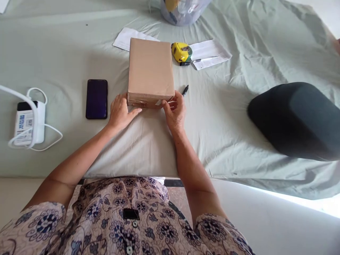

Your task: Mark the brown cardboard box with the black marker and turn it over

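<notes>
A closed brown cardboard box (151, 67) rests on the cloth in front of me, with tape and small printed marks on its near side. At its near left corner, my left hand (120, 111) has its fingers against the side and its thumb stretched along the front. My right hand (175, 111) grips the near right corner, thumb on the front face and fingers curled at the side. Both hands hold the box between them. Close to my right fingers lies a black marker or pen cap (185, 90).
A phone (96, 99) and a white power bank or adapter with cables (39, 122) lie left. Behind the box are papers (212, 51), a yellow tape measure (181, 52), a pen (205, 59) and a clear plastic container (183, 14). A large black object (297, 120) stands right.
</notes>
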`<state>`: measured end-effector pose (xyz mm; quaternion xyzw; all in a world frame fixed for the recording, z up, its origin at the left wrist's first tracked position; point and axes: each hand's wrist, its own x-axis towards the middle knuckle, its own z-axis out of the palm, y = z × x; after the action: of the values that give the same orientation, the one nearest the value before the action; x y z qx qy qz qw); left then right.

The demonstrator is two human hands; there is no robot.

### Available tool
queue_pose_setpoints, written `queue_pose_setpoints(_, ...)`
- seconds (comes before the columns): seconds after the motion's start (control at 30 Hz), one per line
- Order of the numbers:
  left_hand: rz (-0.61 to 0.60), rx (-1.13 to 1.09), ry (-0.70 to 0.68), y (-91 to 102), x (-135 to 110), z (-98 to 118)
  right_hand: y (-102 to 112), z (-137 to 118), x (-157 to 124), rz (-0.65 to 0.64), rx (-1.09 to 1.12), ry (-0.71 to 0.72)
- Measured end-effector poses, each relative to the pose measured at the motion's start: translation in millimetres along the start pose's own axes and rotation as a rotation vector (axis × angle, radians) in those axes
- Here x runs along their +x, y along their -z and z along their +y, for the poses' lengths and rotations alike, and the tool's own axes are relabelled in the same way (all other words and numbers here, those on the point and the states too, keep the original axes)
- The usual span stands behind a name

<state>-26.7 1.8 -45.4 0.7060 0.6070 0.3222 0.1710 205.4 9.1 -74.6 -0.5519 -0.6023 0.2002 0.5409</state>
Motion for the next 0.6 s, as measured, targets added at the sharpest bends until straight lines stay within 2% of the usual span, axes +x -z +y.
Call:
queue_pose_setpoints(0.13, 0.036, 0.087, 0.002, -8.3, 6, -2, 2, 2, 0, -0.024, 0.027, -0.020)
queue_pose_setpoints(0.3, 0.075, 0.086, -0.004, -15.4, 12, -6, 3, 4, -2, -0.038, 0.056, -0.018)
queue_pose_setpoints(0.6, 0.050, 0.086, 0.061, -16.5, 10, 4, 0, 5, -3, -0.022, 0.040, -0.015)
